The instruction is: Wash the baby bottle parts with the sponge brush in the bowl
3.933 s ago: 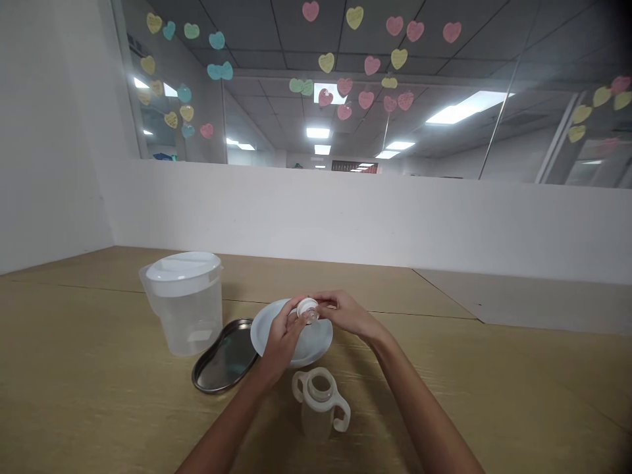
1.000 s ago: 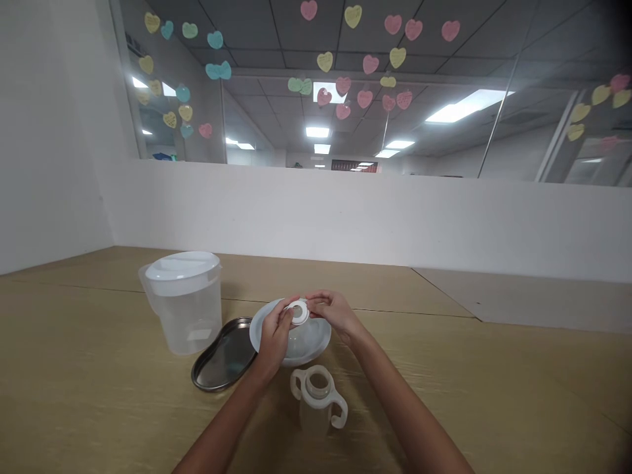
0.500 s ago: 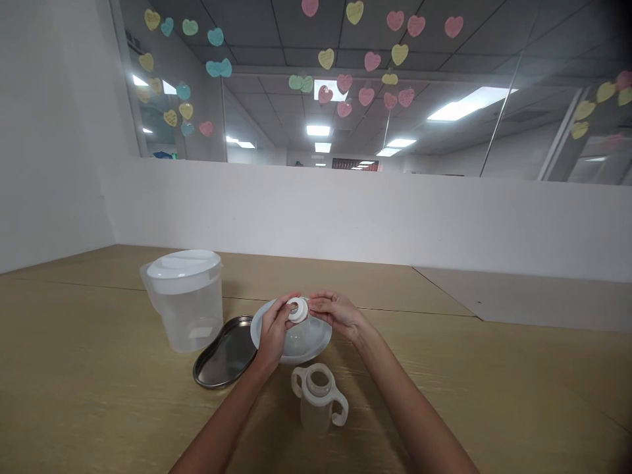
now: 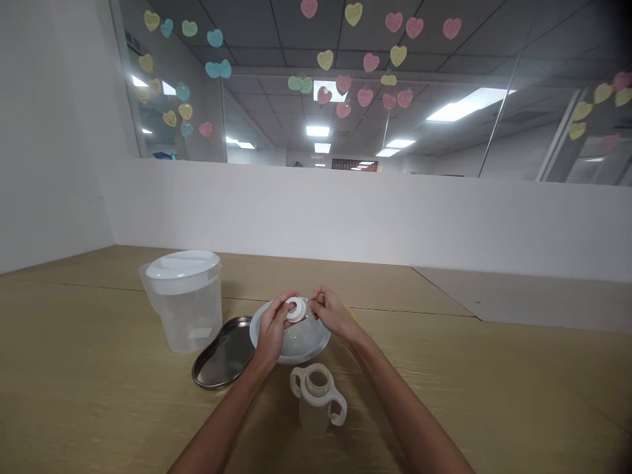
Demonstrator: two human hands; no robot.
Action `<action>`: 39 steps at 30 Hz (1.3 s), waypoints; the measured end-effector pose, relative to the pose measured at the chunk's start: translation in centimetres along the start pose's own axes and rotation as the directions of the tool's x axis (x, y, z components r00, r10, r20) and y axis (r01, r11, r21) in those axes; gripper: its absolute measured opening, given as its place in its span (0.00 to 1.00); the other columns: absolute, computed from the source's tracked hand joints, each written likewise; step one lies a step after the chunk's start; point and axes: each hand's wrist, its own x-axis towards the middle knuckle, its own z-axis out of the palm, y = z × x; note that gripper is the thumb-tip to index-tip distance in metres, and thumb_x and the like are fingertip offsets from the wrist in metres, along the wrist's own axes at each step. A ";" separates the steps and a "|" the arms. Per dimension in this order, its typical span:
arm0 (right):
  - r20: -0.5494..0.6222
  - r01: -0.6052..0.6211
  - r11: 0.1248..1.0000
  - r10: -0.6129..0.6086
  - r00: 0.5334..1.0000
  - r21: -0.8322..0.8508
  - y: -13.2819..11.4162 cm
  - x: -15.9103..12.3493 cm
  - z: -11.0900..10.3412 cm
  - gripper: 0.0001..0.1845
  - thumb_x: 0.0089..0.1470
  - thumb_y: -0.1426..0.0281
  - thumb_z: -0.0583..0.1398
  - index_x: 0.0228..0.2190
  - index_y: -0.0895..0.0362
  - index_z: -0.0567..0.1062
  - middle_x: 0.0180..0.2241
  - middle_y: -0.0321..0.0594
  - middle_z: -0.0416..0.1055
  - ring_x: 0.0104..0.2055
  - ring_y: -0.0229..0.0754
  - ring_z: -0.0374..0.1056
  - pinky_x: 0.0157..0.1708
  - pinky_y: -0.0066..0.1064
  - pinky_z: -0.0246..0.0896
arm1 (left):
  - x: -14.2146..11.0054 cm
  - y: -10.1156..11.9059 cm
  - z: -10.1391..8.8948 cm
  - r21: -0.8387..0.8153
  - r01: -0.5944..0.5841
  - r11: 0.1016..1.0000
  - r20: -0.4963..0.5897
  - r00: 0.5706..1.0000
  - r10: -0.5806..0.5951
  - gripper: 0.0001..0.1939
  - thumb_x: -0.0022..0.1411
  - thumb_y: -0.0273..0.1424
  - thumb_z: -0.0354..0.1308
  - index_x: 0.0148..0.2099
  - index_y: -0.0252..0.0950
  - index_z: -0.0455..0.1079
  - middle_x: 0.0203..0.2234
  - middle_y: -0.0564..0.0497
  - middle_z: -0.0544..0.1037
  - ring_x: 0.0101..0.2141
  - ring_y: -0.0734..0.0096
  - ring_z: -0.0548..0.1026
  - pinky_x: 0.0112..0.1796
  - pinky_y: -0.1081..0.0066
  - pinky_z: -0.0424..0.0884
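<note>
- Above the pale bowl [image 4: 311,356], the left grip [image 4: 270,331] is closed on a white ring [image 4: 301,312], with the thumb at its opening — the ring is tilted, its hole turned partly toward the viewer
- Over the bowl's right side, the right grip [image 4: 334,318] has its fingers curled in, the tips near the ring — I cannot tell whether it is pinched closed or holding anything
- Inside the bowl something clear shows, too faint to name
- Just in front of the bowl, a translucent bottle [image 4: 315,416] with two curved handles stands upright and uncapped on the tan tabletop [image 4: 474,395]
- Left of the bowl and close beside it lies a kidney-shaped metal tray [image 4: 224,361]
- Farther left of the bowl, beyond the tray, stands a clear plastic pitcher [image 4: 191,316], its white lid [image 4: 184,264] on
- Well behind the bowl rises a white wall [image 4: 340,214], topped by a window dotted with heart-shaped notes [image 4: 353,14]
</note>
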 end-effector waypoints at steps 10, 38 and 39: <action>0.037 0.066 0.817 -0.055 0.998 -0.573 2.9 0.3 -0.5 0.10 0.44 0.83 0.51 0.27 0.57 0.61 0.24 0.36 0.62 0.28 0.37 0.57 0.28 0.27 0.45 | 0.9 0.3 -3.6 0.630 -0.247 0.736 0.259 0.961 0.102 0.19 0.57 0.33 0.47 0.49 0.36 0.69 0.31 0.49 0.77 0.30 0.67 0.72 0.32 0.72 0.67; 0.136 0.087 0.647 0.025 0.990 -0.757 4.5 0.4 0.1 0.12 0.42 0.83 0.53 0.30 0.59 0.68 0.29 0.38 0.69 0.30 0.35 0.60 0.27 0.25 0.43 | 0.5 -0.8 -4.0 0.926 -0.309 0.218 0.354 0.910 -0.214 0.26 0.49 0.22 0.45 0.53 0.35 0.58 0.41 0.46 0.71 0.42 0.62 0.70 0.43 0.65 0.63; 0.139 0.090 0.651 0.024 0.990 -0.754 4.5 0.5 0.1 0.12 0.42 0.83 0.53 0.30 0.59 0.68 0.29 0.38 0.69 0.30 0.35 0.60 0.27 0.24 0.43 | 0.4 -0.6 -3.9 0.931 -0.302 0.205 0.344 0.913 -0.219 0.26 0.50 0.23 0.45 0.53 0.35 0.58 0.41 0.46 0.71 0.42 0.62 0.70 0.43 0.65 0.64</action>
